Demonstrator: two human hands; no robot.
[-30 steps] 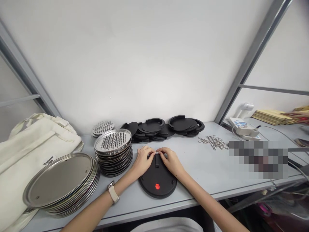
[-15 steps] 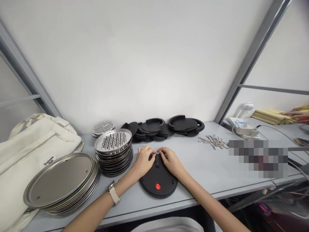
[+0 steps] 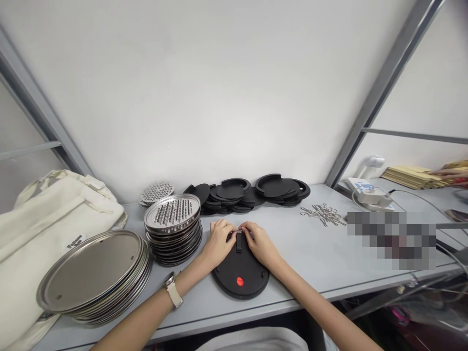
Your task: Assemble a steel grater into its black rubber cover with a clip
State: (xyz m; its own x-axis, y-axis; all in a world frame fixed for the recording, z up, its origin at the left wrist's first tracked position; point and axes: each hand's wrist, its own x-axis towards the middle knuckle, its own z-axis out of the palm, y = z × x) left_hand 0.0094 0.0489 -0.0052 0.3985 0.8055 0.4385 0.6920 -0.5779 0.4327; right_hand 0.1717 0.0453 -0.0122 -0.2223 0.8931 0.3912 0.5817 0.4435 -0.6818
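A round black disc (image 3: 240,273) with a red dot lies flat on the grey table (image 3: 314,263) in front of me. My left hand (image 3: 218,242) and my right hand (image 3: 257,242) rest on its far edge, fingers curled. Both pinch a small metal clip (image 3: 238,231) at the slot in the disc's rim. A watch sits on my left wrist.
A stack of perforated metal discs (image 3: 172,226) stands left of my hands. Plain metal plates (image 3: 93,273) and a white bag (image 3: 40,219) lie farther left. Black rings (image 3: 248,192) are piled by the wall. Loose wire clips (image 3: 323,214) lie to the right.
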